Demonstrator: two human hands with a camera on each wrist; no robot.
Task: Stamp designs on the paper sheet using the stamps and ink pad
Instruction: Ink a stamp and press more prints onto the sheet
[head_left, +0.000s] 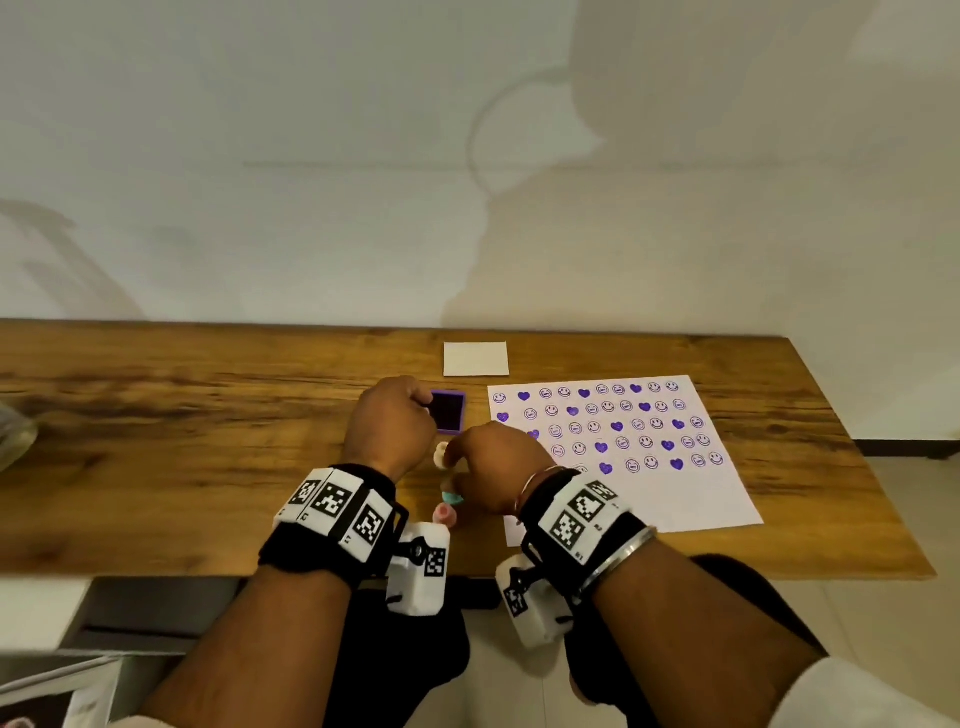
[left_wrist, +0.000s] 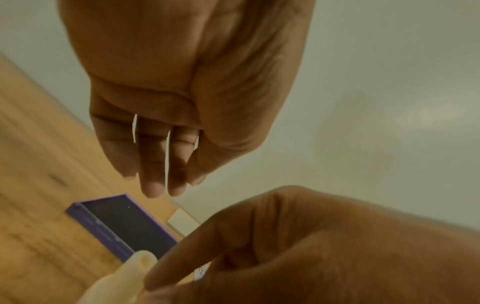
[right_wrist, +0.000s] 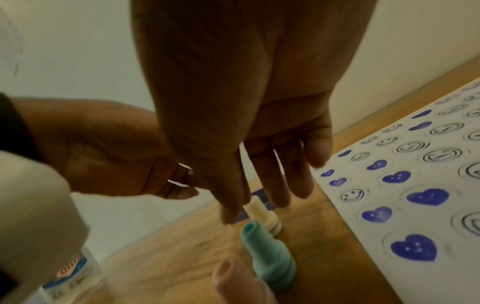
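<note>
We found the left hand (head_left: 390, 426) released above the open purple ink pad (head_left: 448, 412). The right hand (head_left: 493, 467) reached the cream stamp (right_wrist: 262, 214); its grasp we could not tell. The stamped paper sheet (head_left: 675, 499) lay right on the tabletop (head_left: 182, 415).

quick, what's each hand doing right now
Left hand: open, fingers loosely curled, holding nothing.
Right hand: pinching the cream stamp.
</note>
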